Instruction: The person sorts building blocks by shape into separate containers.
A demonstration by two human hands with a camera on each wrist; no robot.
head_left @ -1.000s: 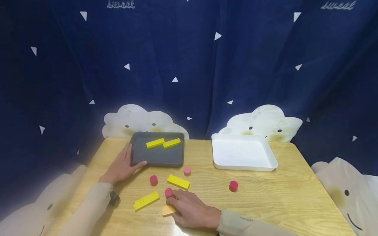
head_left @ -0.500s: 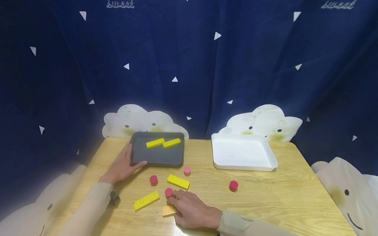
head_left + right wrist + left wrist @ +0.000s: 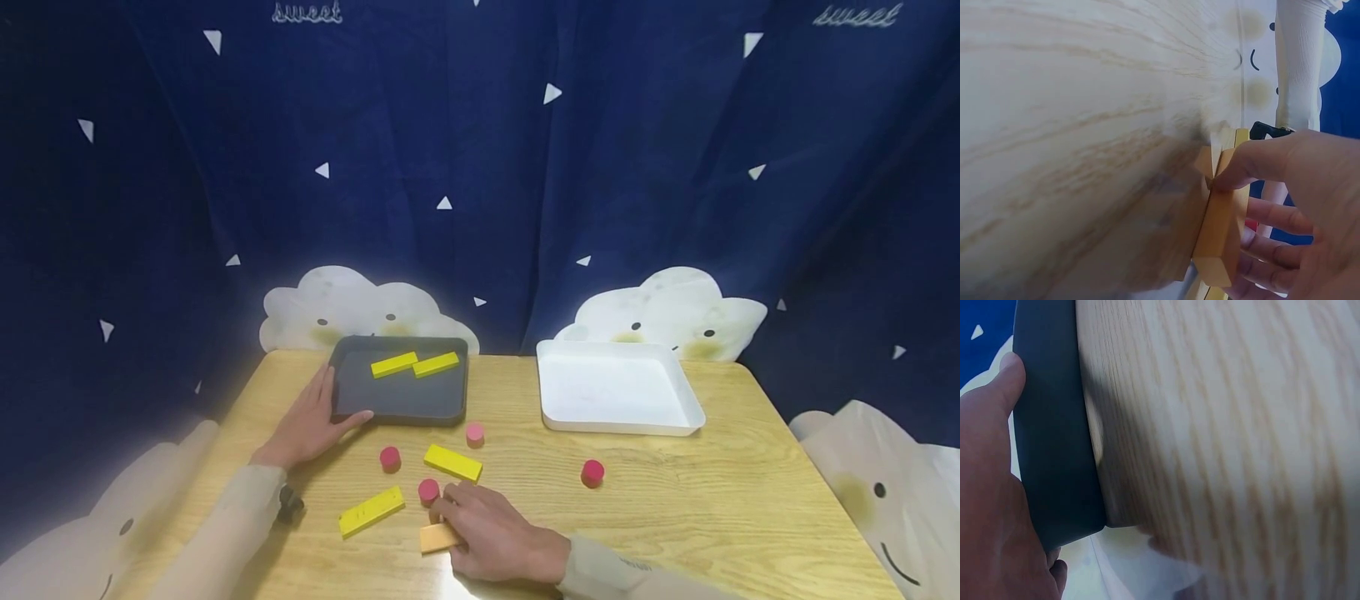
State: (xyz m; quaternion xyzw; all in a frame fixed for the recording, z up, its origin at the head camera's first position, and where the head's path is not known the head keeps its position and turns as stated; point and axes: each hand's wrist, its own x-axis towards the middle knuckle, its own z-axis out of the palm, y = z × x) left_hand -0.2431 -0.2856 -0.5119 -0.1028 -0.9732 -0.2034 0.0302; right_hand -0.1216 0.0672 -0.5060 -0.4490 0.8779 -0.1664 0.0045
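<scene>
An orange rectangular block (image 3: 437, 537) lies near the front of the wooden table, and my right hand (image 3: 501, 533) pinches its right end between thumb and fingers. In the right wrist view the thumb presses the near side of this block (image 3: 1219, 234). My left hand (image 3: 306, 423) rests at the near left corner of a dark grey tray (image 3: 401, 418), its fingers straight along the left side and its thumb on the front rim. Two yellow blocks (image 3: 394, 364) lie inside that tray. A dark pink round piece (image 3: 428, 491) stands just beyond my right fingers.
Two more yellow blocks, one left (image 3: 372, 511) and one farther back (image 3: 453, 462), lie on the table (image 3: 720, 517). Other round pieces are a dark pink one (image 3: 390, 459), a light pink one (image 3: 475, 435) and a red one (image 3: 592, 473). A white tray (image 3: 622, 428) stands at the back right.
My right hand has slid slightly to the right with the orange block, away from the left yellow block. My left hand and the trays have stayed in place.
</scene>
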